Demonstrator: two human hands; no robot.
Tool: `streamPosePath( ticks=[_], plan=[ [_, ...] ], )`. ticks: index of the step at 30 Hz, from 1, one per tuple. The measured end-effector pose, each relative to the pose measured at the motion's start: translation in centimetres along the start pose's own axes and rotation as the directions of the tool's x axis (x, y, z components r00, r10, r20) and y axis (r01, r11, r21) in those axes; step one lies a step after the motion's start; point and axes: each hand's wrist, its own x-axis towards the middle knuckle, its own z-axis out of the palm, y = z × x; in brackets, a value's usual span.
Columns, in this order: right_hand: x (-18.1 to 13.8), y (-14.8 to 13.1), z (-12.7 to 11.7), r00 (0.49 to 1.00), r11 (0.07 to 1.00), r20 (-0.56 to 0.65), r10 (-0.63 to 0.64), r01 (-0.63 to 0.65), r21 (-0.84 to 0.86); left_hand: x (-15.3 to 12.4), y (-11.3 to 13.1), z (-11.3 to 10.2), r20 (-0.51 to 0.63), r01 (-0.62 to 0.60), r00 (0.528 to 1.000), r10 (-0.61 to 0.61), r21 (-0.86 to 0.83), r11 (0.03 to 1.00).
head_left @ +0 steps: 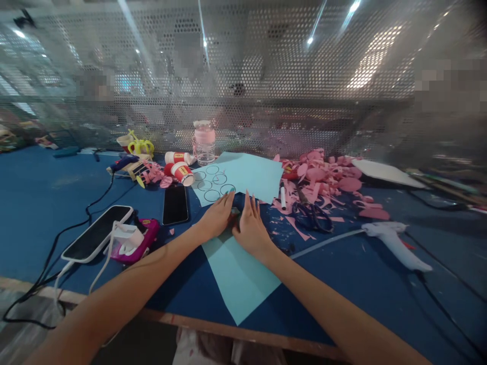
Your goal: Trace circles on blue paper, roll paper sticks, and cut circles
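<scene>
Head view shows the left hand point(217, 217) and right hand point(251, 229) spread flat, fingers open, on the light blue paper point(238, 276) lying on the blue table point(38, 197) near the front edge, where firm, even pressure would likely keep it from sliding.

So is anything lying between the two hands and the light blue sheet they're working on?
Nothing visible. The left hand and right hand both rest flat on the light blue sheet. The scissors and marker lie off to the right.
</scene>
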Motion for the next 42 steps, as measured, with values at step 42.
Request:
streamPosePath(
  ticks=[42],
  plan=[
    [-0.3,3.2,-3.1,0.996,0.987,-0.003,0.092,-0.091,0.135,2.6,-1.6,-1.0,0.07,-0.037,0.997,0.045,-0.108,0.993]
  ],
)
